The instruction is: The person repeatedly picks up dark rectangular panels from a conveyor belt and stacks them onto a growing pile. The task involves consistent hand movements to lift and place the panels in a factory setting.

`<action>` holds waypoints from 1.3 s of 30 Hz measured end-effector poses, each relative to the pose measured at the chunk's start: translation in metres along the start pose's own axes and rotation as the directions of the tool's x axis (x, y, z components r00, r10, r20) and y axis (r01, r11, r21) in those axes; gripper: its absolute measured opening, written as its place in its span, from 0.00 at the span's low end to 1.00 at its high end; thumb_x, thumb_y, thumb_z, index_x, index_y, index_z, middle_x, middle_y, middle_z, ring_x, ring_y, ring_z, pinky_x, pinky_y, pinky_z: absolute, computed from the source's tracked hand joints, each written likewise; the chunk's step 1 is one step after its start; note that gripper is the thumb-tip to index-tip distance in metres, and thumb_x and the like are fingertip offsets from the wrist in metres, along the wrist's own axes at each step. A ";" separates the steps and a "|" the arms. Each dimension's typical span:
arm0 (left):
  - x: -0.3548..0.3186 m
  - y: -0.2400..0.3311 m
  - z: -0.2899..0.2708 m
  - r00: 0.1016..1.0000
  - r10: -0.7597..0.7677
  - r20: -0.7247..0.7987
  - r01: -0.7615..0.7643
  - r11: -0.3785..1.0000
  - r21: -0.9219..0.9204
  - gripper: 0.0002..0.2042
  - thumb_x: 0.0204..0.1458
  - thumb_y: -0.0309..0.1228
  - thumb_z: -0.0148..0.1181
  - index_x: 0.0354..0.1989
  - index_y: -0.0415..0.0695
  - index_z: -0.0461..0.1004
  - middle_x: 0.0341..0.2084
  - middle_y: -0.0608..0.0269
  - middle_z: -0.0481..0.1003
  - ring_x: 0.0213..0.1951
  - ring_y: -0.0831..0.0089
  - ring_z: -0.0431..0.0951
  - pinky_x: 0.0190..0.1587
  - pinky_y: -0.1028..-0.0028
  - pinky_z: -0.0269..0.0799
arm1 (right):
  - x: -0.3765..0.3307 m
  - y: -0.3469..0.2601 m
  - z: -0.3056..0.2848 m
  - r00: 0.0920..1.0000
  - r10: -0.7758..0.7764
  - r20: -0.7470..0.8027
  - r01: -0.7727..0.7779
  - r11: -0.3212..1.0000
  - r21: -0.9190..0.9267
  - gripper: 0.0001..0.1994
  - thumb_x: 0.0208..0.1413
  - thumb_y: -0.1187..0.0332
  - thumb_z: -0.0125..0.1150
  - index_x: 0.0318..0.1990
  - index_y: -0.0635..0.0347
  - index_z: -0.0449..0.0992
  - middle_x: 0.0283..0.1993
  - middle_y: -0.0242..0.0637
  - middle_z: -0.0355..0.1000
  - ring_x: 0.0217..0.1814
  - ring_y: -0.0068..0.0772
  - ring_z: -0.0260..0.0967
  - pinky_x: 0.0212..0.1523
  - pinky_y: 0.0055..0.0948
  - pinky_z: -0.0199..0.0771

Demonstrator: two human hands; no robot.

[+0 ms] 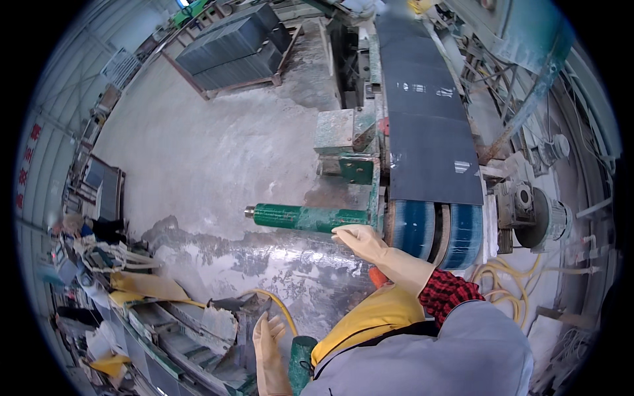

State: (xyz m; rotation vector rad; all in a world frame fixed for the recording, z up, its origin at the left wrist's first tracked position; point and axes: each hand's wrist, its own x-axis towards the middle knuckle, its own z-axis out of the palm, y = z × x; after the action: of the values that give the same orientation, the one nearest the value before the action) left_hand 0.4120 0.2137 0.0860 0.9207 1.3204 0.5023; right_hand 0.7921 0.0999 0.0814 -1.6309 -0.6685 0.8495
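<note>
A cream rubber glove covers each of my hands. My right hand (360,241) reaches left in front of my body, its fingers stretched out and nothing seen in them. Its fingertips overlap the lower edge of a green roller (297,216) that sticks out sideways from the machine; whether they touch it I cannot tell. Low in the picture, my left hand (267,336) is raised with loosely bent fingers and an empty palm. Beside it stands a green cylinder (302,360), partly hidden by my clothing.
Dark grey slabs (429,99) lie along a conveyor with blue belts (413,228) at its near end. A motor (545,218) and a coiled yellow hose (505,290) are on the right. Stacked slabs (231,49) stand far left; a cluttered machine (191,330) is near left.
</note>
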 end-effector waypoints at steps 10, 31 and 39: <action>-0.025 -0.044 -0.066 0.951 -0.134 -0.280 0.103 0.987 -0.119 0.20 0.59 0.41 0.57 0.57 0.47 0.68 0.45 0.57 0.77 0.38 0.71 0.79 0.39 0.75 0.80 | 0.062 -0.016 -0.095 0.754 -0.650 -0.088 0.077 0.220 -0.973 0.10 0.57 0.69 0.50 0.45 0.58 0.70 0.44 0.41 0.67 0.47 0.47 0.62 0.52 0.44 0.61; -0.035 -0.019 -0.067 0.954 -0.049 -0.297 -0.001 0.986 -0.164 0.19 0.59 0.39 0.58 0.56 0.46 0.69 0.46 0.57 0.77 0.36 0.72 0.80 0.37 0.76 0.79 | -0.016 0.063 -0.278 0.654 -0.672 -0.348 -0.263 0.230 -0.937 0.12 0.59 0.68 0.48 0.47 0.61 0.70 0.49 0.44 0.70 0.51 0.50 0.64 0.54 0.44 0.63; -0.075 -0.060 -0.211 0.851 0.163 -0.499 -0.343 0.893 -0.293 0.16 0.61 0.36 0.55 0.54 0.44 0.67 0.43 0.62 0.76 0.36 0.78 0.77 0.36 0.80 0.75 | -0.015 -0.014 -0.114 0.705 -0.644 -0.297 0.080 0.488 -0.869 0.10 0.55 0.71 0.49 0.44 0.58 0.69 0.40 0.46 0.67 0.44 0.53 0.64 0.45 0.46 0.66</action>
State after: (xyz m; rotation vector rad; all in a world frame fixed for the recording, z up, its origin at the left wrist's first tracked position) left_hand 0.1824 0.1813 0.0860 0.6775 1.4595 1.2056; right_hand 0.8765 0.0264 0.1108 -2.2711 -0.9878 -0.4750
